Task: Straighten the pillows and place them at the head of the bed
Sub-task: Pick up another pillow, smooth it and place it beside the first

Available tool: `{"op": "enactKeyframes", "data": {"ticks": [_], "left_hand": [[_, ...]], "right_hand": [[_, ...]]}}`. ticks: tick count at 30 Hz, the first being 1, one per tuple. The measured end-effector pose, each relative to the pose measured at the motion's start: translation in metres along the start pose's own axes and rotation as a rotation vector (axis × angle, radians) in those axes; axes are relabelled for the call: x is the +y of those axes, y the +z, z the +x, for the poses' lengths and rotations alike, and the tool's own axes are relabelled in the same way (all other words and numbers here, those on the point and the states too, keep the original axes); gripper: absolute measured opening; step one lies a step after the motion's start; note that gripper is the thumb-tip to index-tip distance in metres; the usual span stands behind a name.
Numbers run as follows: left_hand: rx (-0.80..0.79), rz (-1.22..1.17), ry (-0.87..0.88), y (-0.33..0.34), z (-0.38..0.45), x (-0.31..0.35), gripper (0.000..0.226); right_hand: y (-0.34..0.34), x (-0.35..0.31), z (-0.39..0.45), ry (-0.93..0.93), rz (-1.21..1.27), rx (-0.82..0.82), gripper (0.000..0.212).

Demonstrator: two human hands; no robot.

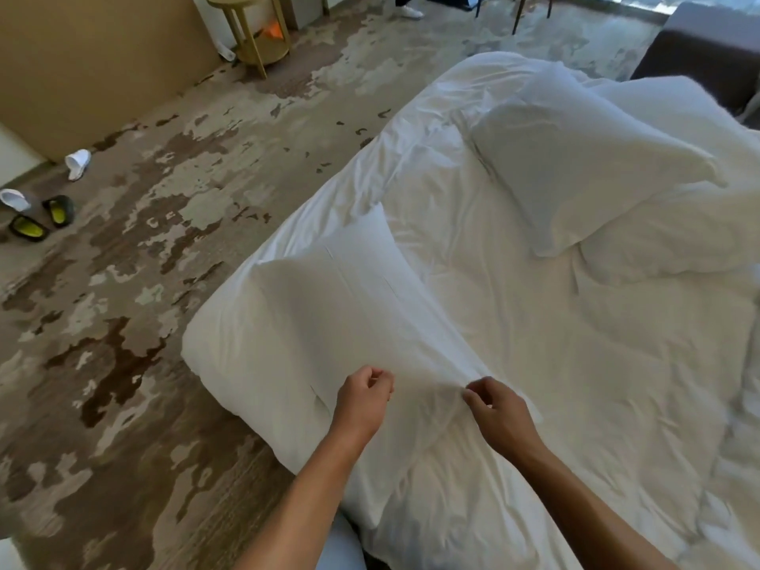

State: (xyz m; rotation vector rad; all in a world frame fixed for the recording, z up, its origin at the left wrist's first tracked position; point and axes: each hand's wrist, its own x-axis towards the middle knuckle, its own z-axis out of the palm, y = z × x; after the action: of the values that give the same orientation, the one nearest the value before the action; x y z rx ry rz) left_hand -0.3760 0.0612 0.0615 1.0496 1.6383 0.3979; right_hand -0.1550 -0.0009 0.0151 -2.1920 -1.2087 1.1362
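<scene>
We pinch the near pillow's (pixel 329 322) edge with left hand (pixel 364 394) and right hand (pixel 499 415), straightening it; next, likely smoothing it flat.

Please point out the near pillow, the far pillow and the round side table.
near pillow (pixel 312 322), head view, its top face.
far pillow (pixel 575 158), head view, its middle.
round side table (pixel 263 49), head view, its lower shelf.

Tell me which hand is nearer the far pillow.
Right. The right hand pinches the near pillow on the side facing the far pillow; the left hand grips farther away.
</scene>
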Motion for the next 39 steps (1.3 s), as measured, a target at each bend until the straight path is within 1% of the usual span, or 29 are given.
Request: {"op": "enactKeyframes", "data": {"ticks": [3, 5, 9, 12, 14, 16, 18, 19, 22, 24, 25, 27, 29, 31, 35, 37, 39], "left_hand": [[0.044, 0.021, 0.050, -0.011, 0.069, 0.034, 0.026], [0.020, 0.068, 0.097, -0.009, 0.114, 0.060, 0.028], [-0.098, 0.211, 0.199, 0.008, 0.200, 0.097, 0.035], [-0.105, 0.381, 0.281, 0.018, 0.264, 0.108, 0.044], [-0.111, 0.600, 0.351, 0.020, 0.304, 0.104, 0.054], [-0.177, 0.899, 0.423, 0.017, 0.338, 0.091, 0.065], [-0.208, 1.115, 0.519, 0.013, 0.366, 0.069, 0.075], [-0.200, 1.173, 0.571, 0.010, 0.375, 0.057, 0.079], [-0.136, 1.218, 0.691, 0.002, 0.389, 0.025, 0.084], [-0.095, 1.215, 0.737, 0.002, 0.394, 0.011, 0.084], [-0.078, 1.211, 0.750, 0.002, 0.396, 0.007, 0.084], [-0.071, 1.217, 0.758, 0.004, 0.397, 0.004, 0.083], [-0.078, 1.229, 0.757, 0.002, 0.397, 0.003, 0.084], [-0.100, 1.253, 0.744, -0.004, 0.394, 0.005, 0.084], [-0.119, 1.294, 0.722, -0.021, 0.375, 0.022, 0.084], [-0.105, 1.298, 0.738, -0.031, 0.360, 0.036, 0.084], [-0.132, 1.270, 0.802, -0.040, 0.342, 0.053, 0.085]], "right_hand": [[0.017, -0.032, 0.057, 0.005, -0.041, 0.031, 0.018], [0.030, -0.047, 0.092, 0.028, -0.086, 0.048, 0.026], [0.054, -0.057, 0.144, 0.177, -0.134, 0.087, 0.037], [0.070, -0.053, 0.174, 0.284, -0.145, 0.090, 0.049], [0.079, -0.047, 0.191, 0.325, -0.137, 0.074, 0.061], [0.088, -0.040, 0.207, 0.344, -0.101, 0.067, 0.071], [0.097, -0.033, 0.223, 0.351, -0.089, 0.074, 0.075], [0.102, -0.029, 0.232, 0.355, -0.092, 0.086, 0.075], [0.116, -0.021, 0.256, 0.368, -0.098, 0.147, 0.077], [0.123, -0.015, 0.266, 0.376, -0.140, 0.181, 0.087], [0.125, -0.011, 0.271, 0.377, -0.170, 0.177, 0.095], [0.127, -0.005, 0.275, 0.419, -0.193, 0.118, 0.107], [0.131, -0.001, 0.276, 0.471, -0.186, 0.067, 0.115], [0.135, -0.001, 0.271, 0.456, -0.213, 0.071, 0.114], [0.135, -0.019, 0.245, 0.340, -0.192, 0.147, 0.086], [0.130, -0.034, 0.227, 0.303, -0.190, 0.187, 0.077], [0.123, -0.049, 0.206, 0.256, -0.196, 0.198, 0.075]]}}
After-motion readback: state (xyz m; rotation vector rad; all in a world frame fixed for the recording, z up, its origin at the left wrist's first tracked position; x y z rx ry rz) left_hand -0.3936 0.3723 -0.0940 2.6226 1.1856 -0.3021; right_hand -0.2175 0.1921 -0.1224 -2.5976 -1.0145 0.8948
